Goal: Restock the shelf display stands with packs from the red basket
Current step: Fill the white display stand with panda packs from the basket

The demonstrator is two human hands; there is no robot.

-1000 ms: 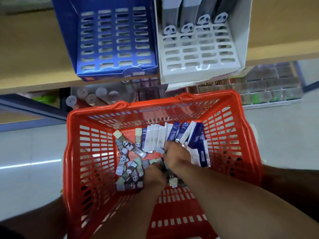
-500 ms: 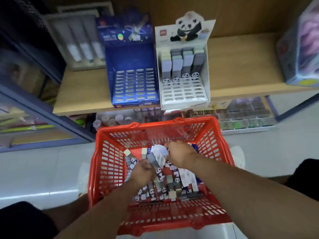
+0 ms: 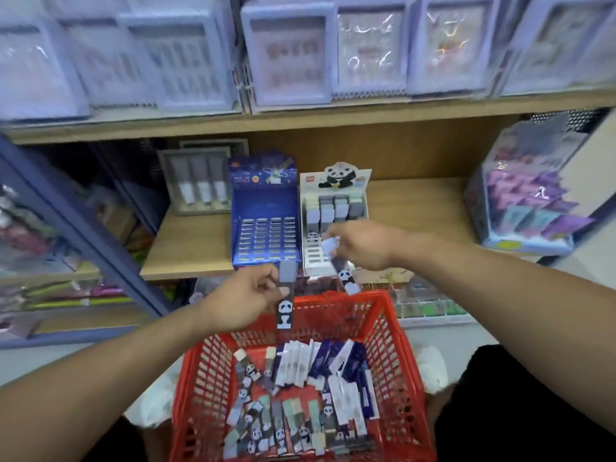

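The red basket (image 3: 396, 355) stands on the floor below me, holding several panda packs (image 3: 283, 425) and blue-and-white packs (image 3: 333, 365). My left hand (image 3: 248, 300) grips a grey panda pack (image 3: 286, 295) upright above the basket's far rim. My right hand (image 3: 361, 245) holds panda packs (image 3: 336, 258) in front of the white panda display stand (image 3: 333, 225), which has a few packs in its top rows. Beside it on the left, the blue display stand (image 3: 265, 225) shows bare slots.
Both stands sit on a wooden shelf (image 3: 416, 208). A grey boxed set (image 3: 200, 181) stands left of the blue stand, a purple-packed display box (image 3: 526, 201) to the right. Framed packs line the upper shelf (image 3: 300, 118). More goods fill the lower shelf (image 3: 430, 301).
Both hands have risen out of the basket, each carrying panda packs. The right hand moved up to the white stand. My view tilted upward, showing the upper shelf.
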